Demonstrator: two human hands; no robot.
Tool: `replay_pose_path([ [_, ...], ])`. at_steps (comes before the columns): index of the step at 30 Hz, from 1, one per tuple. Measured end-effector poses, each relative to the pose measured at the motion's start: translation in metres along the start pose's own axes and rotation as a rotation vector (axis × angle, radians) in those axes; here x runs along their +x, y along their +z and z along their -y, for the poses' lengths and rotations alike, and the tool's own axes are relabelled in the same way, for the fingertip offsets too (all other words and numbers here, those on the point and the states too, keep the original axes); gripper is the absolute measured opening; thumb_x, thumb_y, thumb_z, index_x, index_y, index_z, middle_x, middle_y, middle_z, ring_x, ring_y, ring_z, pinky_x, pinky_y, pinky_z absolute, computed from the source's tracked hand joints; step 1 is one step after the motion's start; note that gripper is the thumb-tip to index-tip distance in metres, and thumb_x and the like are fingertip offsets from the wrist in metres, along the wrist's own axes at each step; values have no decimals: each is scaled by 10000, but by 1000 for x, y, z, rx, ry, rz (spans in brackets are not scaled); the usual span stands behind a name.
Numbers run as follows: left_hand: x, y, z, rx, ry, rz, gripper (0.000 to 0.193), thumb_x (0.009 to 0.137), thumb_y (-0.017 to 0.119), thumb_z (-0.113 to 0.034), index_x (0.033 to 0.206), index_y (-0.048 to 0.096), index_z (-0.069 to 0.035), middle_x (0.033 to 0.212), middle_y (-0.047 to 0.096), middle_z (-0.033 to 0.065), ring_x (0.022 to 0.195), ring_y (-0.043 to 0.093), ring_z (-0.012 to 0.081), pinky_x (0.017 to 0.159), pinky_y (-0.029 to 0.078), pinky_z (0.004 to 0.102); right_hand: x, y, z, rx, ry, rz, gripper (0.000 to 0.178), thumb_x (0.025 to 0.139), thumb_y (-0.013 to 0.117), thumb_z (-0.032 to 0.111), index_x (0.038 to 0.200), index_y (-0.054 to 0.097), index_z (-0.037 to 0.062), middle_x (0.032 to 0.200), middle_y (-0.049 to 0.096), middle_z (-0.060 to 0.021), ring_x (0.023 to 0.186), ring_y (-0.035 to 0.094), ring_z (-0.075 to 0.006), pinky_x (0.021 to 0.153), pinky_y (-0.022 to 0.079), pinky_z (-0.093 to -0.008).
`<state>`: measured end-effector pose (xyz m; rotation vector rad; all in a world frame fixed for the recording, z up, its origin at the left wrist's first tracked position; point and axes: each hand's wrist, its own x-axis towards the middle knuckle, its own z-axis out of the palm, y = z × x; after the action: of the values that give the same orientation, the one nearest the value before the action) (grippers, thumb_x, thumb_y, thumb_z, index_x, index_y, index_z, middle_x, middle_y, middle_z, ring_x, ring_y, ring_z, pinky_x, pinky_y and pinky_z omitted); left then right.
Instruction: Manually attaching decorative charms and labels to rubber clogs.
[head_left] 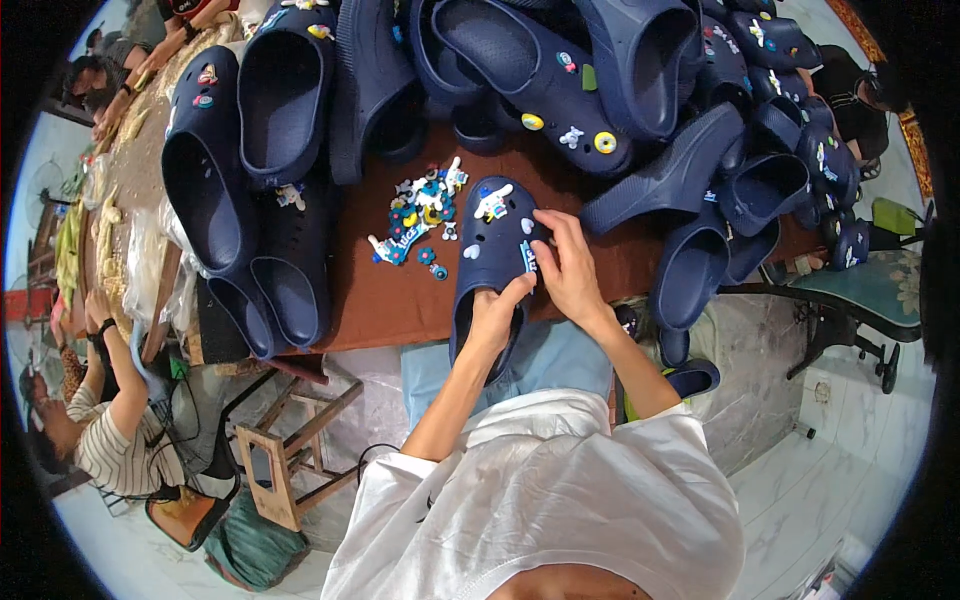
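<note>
A navy clog lies toe away from me at the table's front edge, its heel end over my lap. White and pale charms sit on its upper, and a blue-and-white charm is on its right side. My left hand is closed on the clog, fingers hidden inside the opening and thumb by that charm. My right hand holds the clog's right side with bent fingers. Left of the clog is a loose pile of small colourful charms.
Several navy clogs stand stacked on the left and back of the brown-covered table. More clogs are heaped on the right. A wooden stool stands at lower left, an office chair at right. Other people work at a table on the left.
</note>
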<state>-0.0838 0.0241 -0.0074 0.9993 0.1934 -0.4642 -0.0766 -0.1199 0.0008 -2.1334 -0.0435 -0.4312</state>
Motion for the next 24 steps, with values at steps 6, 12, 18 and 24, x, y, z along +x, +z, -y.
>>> replay_pose_path([
  [6, -12, -4, -15, -157, 9, 10, 389, 937, 621, -242, 1235, 549, -4, 1193, 611, 53, 1100, 562, 149, 970, 420, 333, -26, -5, 6, 136, 141, -133, 331, 942, 552, 38, 1267, 524, -13, 1239, 513, -187, 1088, 578, -290, 846, 540, -337],
  [12, -13, -14, -19, -364, -35, 38, 364, 959, 574, -380, 1173, 571, -86, 1140, 619, 48, 1068, 566, 194, 934, 429, 382, -78, 1, 27, 133, 126, 6, 489, 890, 653, 130, 1319, 464, -9, 1228, 498, -202, 1072, 561, -320, 854, 502, -371],
  [18, -32, 7, -14, -440, 8, -34, 351, 951, 547, -320, 1165, 516, -43, 1173, 556, 87, 1117, 524, 221, 989, 417, 396, -115, 15, 41, 140, 169, 168, 811, 806, 749, 159, 1439, 277, -24, 1227, 487, -217, 1068, 560, -323, 830, 491, -374],
  [24, -46, 15, -30, -426, 193, 47, 491, 953, 489, -333, 1343, 438, -40, 1345, 510, 94, 1226, 475, 238, 1042, 355, 424, -125, 25, 38, 339, 308, 305, 718, 869, 717, 193, 1400, 293, -39, 1194, 571, -231, 1046, 611, -284, 867, 505, -377],
])
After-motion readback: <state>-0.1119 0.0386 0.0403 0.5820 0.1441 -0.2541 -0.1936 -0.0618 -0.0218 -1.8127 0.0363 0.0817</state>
